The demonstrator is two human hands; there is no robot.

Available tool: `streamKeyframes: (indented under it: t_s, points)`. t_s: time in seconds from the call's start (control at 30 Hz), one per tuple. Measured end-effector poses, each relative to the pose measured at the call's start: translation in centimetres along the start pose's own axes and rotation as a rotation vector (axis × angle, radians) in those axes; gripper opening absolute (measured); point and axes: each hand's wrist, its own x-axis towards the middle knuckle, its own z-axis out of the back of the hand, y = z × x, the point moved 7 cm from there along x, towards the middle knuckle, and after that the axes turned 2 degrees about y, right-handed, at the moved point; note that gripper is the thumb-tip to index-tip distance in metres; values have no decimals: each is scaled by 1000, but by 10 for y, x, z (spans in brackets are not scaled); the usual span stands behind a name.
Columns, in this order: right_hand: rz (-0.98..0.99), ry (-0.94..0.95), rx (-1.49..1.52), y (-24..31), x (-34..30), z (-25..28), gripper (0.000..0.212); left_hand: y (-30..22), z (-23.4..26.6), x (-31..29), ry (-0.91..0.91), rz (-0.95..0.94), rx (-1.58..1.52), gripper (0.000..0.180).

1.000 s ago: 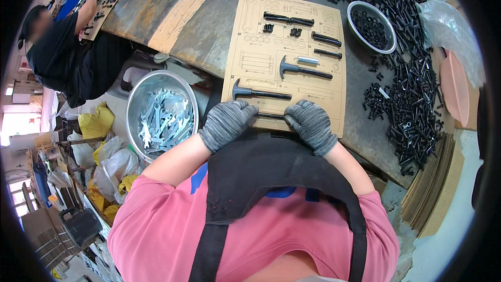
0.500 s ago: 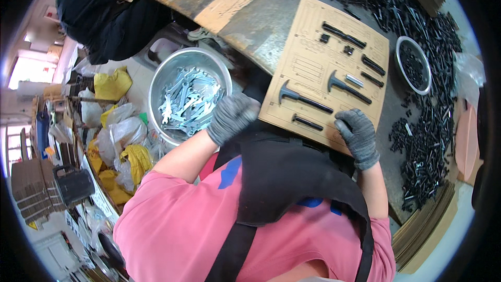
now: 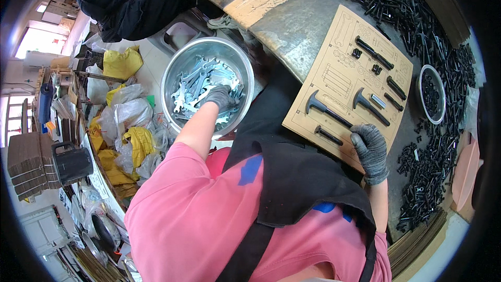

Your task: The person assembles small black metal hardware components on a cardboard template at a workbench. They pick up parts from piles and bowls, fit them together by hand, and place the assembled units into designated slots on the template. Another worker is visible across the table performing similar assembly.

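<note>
My left hand (image 3: 221, 98), in a grey knit glove, reaches down into a round metal basin (image 3: 170, 73) among silver open-ended wrenches (image 3: 197, 82). Its fingertips are hidden there. On the right, my gloved right hand (image 3: 370, 151) rests at the near edge of a tan printed board (image 3: 334, 91). Its fingers are curled, and their inner side is hidden. Just beside them ends the handle of a dark hammer (image 3: 326, 109). A second hammer (image 3: 371, 106), a silver cylinder (image 3: 377, 101), a short black rod (image 3: 329, 135) and several other black parts lie on the board.
The board lies on a worn metal table (image 3: 282, 36). Heaps of black parts (image 3: 430, 172) cover its right side, around a small metal bowl (image 3: 421, 91). A person in dark clothes (image 3: 135, 5) is at the far left. Yellow bags (image 3: 122, 63) and clear plastic bags lie left of the basin.
My left hand has moved left from beside the board into the basin of wrenches. My right hand stays curled at the board's near edge. The whole view has shifted.
</note>
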Motion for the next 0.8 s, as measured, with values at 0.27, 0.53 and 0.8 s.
streamKeyframes:
  t_s: [0.27,0.53,0.8]
  points:
    - [-16,29,-26,1,5,-4,15,-11,9,-19,59,98,-33,39]
    - [-24,34,-17,-6,3,-3,16,5,6,-3,44,-2,33,33]
    - [2,29,40,-10,4,-2,17,60,22,-10,157,156,-240,15]
